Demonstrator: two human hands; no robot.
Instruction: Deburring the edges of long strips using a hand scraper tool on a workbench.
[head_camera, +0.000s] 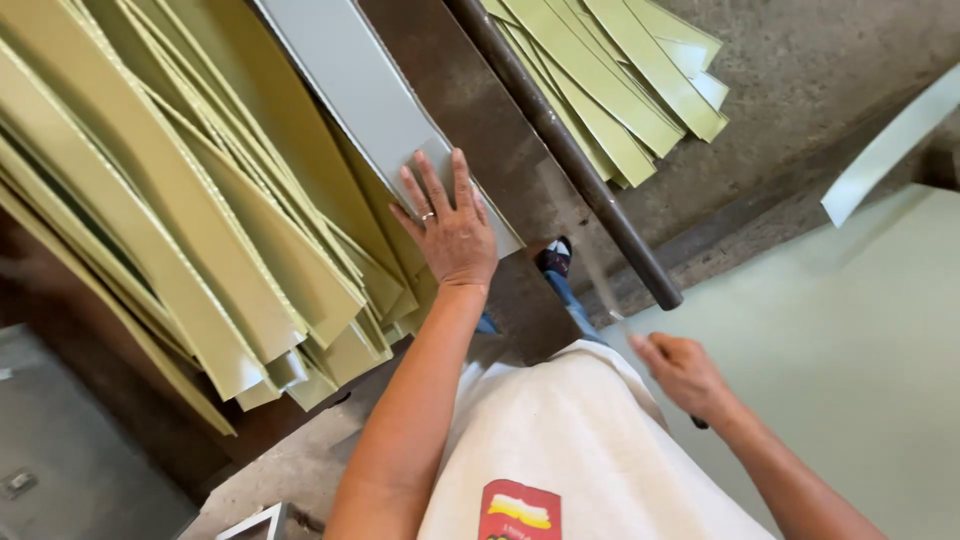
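My left hand (450, 225) lies flat, fingers spread, on the near end of a long grey metal strip (350, 80) that rests on a dark rusty bench (470, 110). A ring shows on one finger. My right hand (685, 370) is lower right, fingers curled around a thin dark handle of a tool whose blurred blade points up toward the bench. A dark steel bar (570, 150) runs diagonally between both hands.
A fan of olive-green metal strips (180, 200) fills the left side. More green strips (620, 80) lie beyond the bar at the top. A pale green sheet (850, 350) covers the right. A shoe (555, 258) stands on the concrete floor below.
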